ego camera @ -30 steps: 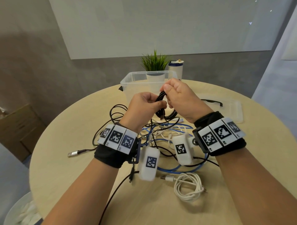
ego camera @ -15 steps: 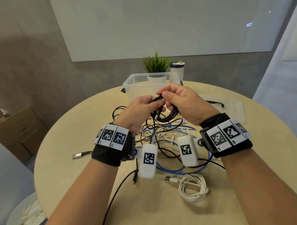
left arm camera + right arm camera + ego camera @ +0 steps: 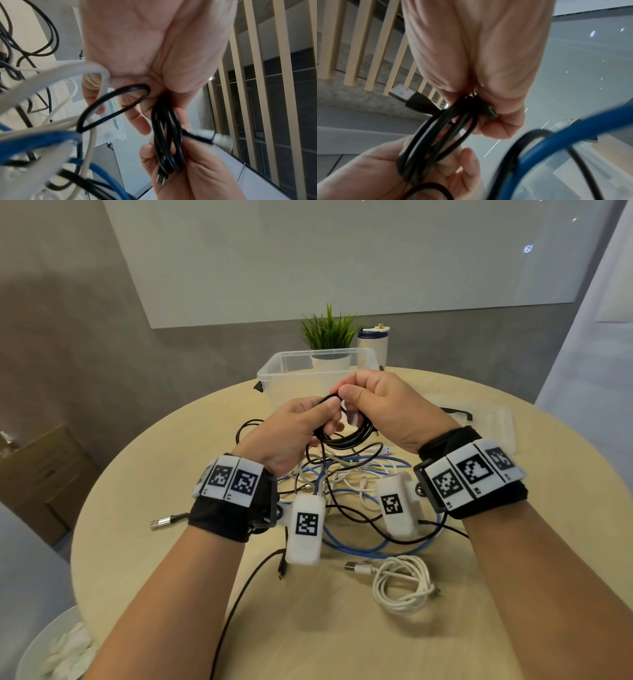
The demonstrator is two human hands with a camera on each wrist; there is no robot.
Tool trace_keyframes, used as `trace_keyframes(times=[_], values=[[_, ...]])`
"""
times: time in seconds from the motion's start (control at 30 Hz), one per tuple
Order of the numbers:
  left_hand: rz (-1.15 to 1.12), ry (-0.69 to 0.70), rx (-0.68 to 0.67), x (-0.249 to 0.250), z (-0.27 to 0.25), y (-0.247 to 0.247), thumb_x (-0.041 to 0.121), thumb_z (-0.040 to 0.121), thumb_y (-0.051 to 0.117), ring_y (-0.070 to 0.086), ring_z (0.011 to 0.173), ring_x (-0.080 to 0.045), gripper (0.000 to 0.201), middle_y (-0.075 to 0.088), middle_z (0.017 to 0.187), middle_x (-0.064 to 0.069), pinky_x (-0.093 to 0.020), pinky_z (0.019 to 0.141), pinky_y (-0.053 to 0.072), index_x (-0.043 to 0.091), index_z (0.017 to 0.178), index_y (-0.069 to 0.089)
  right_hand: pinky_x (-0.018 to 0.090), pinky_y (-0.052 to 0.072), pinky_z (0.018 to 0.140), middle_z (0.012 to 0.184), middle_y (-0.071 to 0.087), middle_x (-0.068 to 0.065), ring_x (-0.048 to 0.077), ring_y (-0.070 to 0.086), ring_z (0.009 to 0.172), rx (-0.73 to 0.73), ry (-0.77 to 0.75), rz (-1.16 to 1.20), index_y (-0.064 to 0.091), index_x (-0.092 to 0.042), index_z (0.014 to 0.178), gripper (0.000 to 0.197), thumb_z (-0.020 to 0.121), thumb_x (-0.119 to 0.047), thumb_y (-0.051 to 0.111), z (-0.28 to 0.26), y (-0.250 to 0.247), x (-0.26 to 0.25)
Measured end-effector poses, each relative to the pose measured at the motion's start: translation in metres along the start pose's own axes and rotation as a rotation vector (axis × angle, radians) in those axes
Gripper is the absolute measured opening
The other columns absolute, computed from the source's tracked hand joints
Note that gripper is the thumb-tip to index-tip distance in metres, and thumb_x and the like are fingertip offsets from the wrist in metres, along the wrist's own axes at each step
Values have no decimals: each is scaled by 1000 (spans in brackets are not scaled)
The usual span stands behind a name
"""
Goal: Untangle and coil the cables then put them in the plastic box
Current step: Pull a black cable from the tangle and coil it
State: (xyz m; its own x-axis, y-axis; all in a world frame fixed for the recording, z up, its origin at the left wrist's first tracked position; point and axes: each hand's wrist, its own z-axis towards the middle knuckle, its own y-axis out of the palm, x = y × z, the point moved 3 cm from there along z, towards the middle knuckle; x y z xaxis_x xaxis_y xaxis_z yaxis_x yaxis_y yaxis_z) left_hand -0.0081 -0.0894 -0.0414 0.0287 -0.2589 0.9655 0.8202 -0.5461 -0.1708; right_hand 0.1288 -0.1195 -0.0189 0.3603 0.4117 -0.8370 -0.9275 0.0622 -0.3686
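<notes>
Head view shows both hands up above the round desk [image 3: 144,542], close together near the middle of the picture. The left hand [image 3: 291,433] and the right hand [image 3: 383,409] both grip the same black cable [image 3: 346,436], which is looped into a small coil between them. In the left wrist view the left hand [image 3: 154,54] has its fingers curled around the black cable [image 3: 166,135], and the right hand [image 3: 197,173] grips the low end of the loops at about 5 o'clock. In the right wrist view the right hand [image 3: 479,60] pinches the top of the black cable [image 3: 450,128], and a black plug sticks out at about 10 o'clock from the pinch. The left hand [image 3: 385,169] grips the loops at 7 o'clock. Under the hands a messy pile of cables [image 3: 342,484] lies on the desk, with a blue cable [image 3: 359,546], white ones and thin black ones mixed up. A coiled white cable [image 3: 400,587] lies alone on the desk at about 5 o'clock from the pile. The plastic box [image 3: 294,371] stands open at 12 o'clock, past the hands, and its clear lid [image 3: 496,426] lies flat at about 2 o'clock. A small green plant [image 3: 329,333] and a white bottle [image 3: 373,344] stand behind the box.
</notes>
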Motion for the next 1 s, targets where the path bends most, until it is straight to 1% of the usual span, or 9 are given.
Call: trace_keyframes(times=[0.1, 0.2, 0.27, 0.33, 0.43, 0.57, 0.7, 0.83, 1.0], values=[[-40, 10, -18, 0, -1, -2, 28, 97, 47, 45, 68, -12, 29, 50, 59, 5, -28, 69, 33, 16, 72, 56, 13, 43, 57, 66, 51, -4, 1, 48, 54, 0, -2, -64, 60, -15, 96, 15, 101, -14, 46, 1, 3, -1], [-85, -1, -7, 2, -2, 0, 17, 103, 36, 53, 63, -7, 32, 55, 63, 4, -20, 65, 43, 11, 75, 50, 13, 44, 57, 67, 53, -5, 1, 50, 55, -4, -8, -121, 60, -14, 97, 15, 101, -15, 46, 1, 4, -1], [-79, -18, 8, 1, -2, 1, 15, 102, 38, 57, 62, -6, 30, 61, 72, -3, -16, 58, 46, 10, 75, 50, 13, 45, 58, 66, 57, -9, 0, 53, 55, -16, -2, -123, 62, -12, 100, 13, 99, -13, 49, -1, 2, -1], [-59, -29, 43, -1, 0, -2, 15, 100, 44, 57, 69, -12, 25, 58, 83, -14, -18, 59, 46, 11, 77, 54, 13, 48, 61, 68, 62, -9, 0, 58, 60, -55, 7, -114, 63, -13, 102, 12, 96, -8, 54, -2, 0, 0], [-163, -29, 139, -4, 3, -10, 5, 93, 55, 59, 63, -13, 15, 62, 70, -9, -17, 57, 50, 9, 79, 53, 18, 54, 72, 83, 67, -1, 4, 62, 69, -95, 15, -131, 63, -16, 105, 19, 93, -2, 57, -3, 1, 2], [-232, -13, 141, -3, 3, -8, -4, 91, 54, 62, 56, -9, 12, 65, 61, -2, -15, 54, 51, 6, 83, 54, 12, 47, 60, 76, 65, -6, -2, 60, 63, -65, 11, -233, 65, -20, 101, 19, 96, -6, 54, -2, 1, 2], [-168, 17, 122, 1, 2, -6, -8, 93, 48, 63, 60, -7, 15, 69, 66, -3, -13, 60, 51, 1, 90, 60, 15, 47, 64, 70, 61, -7, 1, 58, 63, -77, 54, -262, 64, -19, 96, 18, 99, -10, 48, -1, 0, 4], [-186, 30, 157, 3, 1, -9, -10, 90, 51, 64, 60, -10, 18, 67, 66, -5, -15, 59, 52, 6, 85, 57, 26, 40, 66, 76, 56, 2, 11, 48, 68, -131, 104, -305, 64, -10, 96, 21, 101, -19, 45, -2, 0, 7], [-158, 63, 215, 3, 1, -11, -8, 87, 58, 58, 58, -13, 25, 60, 75, -9, -18, 56, 49, 14, 82, 47, 24, 38, 64, 75, 50, -1, 10, 45, 69, -190, 202, -53, 61, -10, 100, 23, 103, -24, 42, -4, 3, 10]])
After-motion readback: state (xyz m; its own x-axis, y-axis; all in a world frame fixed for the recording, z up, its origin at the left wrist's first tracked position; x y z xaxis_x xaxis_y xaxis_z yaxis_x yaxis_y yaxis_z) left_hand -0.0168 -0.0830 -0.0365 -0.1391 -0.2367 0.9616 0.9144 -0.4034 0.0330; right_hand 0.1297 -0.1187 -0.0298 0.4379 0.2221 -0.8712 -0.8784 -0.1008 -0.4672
